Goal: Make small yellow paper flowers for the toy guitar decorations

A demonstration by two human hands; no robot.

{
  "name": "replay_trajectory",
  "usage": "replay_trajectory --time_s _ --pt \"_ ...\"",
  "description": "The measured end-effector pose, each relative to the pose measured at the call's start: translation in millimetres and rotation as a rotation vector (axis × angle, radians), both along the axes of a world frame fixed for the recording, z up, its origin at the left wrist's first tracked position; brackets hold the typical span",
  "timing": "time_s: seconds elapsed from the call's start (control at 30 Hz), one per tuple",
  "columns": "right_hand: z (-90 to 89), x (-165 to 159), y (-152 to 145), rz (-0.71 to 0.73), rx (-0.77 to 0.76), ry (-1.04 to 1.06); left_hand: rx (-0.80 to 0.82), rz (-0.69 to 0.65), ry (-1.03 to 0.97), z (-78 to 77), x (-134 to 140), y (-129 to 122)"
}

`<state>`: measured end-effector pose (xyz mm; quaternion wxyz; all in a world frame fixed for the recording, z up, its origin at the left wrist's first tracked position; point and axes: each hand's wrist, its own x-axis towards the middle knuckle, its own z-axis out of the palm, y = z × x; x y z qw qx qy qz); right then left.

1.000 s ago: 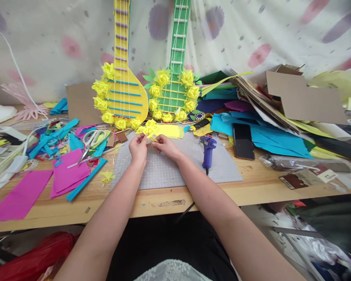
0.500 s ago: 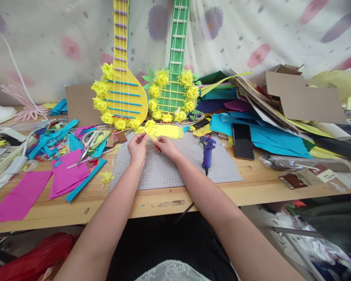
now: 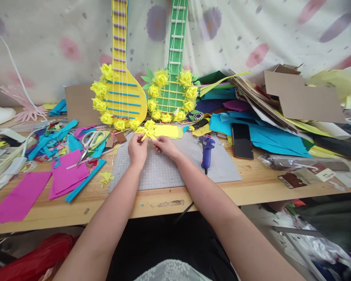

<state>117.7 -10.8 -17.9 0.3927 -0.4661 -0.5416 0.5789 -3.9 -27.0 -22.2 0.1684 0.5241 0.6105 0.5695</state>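
Over the grey cutting mat (image 3: pixel 160 173), my left hand (image 3: pixel 137 150) and my right hand (image 3: pixel 165 146) face each other with fingers closed in pinches. Between them is a piece of yellow crepe paper (image 3: pixel 148 135) with narrow ends; each hand grips one side of it. Yellow paper sheets (image 3: pixel 171 131) lie just beyond. Behind my hands stand a yellow paper guitar (image 3: pixel 136 90) and a green paper guitar (image 3: pixel 176 70), both trimmed with yellow paper flowers (image 3: pixel 160 78). A blue glue gun (image 3: pixel 207 153) rests on the mat to the right of my right hand.
Scissors (image 3: pixel 90 142), magenta paper (image 3: pixel 70 171) and blue scraps (image 3: pixel 48 144) cover the left side. To the right lie a phone (image 3: pixel 242 140), blue paper (image 3: pixel 276 138) and stacked cardboard (image 3: pixel 300 95). The wooden table's front edge (image 3: pixel 111 216) runs below my forearms.
The fingers have shifted slightly on the yellow paper, and its narrow ends now show more spread between my hands. The whole view has drifted a little; other things stay put.
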Motion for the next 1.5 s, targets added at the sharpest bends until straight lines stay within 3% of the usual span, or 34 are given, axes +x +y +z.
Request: replay_trajectory --time_s 0.27,0.53,0.83,1.0,1.2,1.5 --pt "-4.0 -3 2 -0.065 0.001 -0.014 -0.001 0.016 -0.053 2.8 0 -3" --pt "-6.1 -2 1 -0.014 0.106 -0.123 0.04 0.044 -0.07 -2.4 0 1" --pt "-12.2 -2 2 0.036 0.229 -0.225 0.076 0.097 -0.004 2.6 1 -3" --pt "-11.8 -4 1 0.017 0.194 -0.177 0.029 0.044 -0.096 0.5 0 -1" --pt "-12.0 -6 1 -0.087 0.135 -0.152 -0.017 0.047 -0.005 -2.2 1 -1" --pt "-11.4 -4 3 -0.042 0.143 -0.201 0.008 0.03 -0.051 -6.0 -1 2"
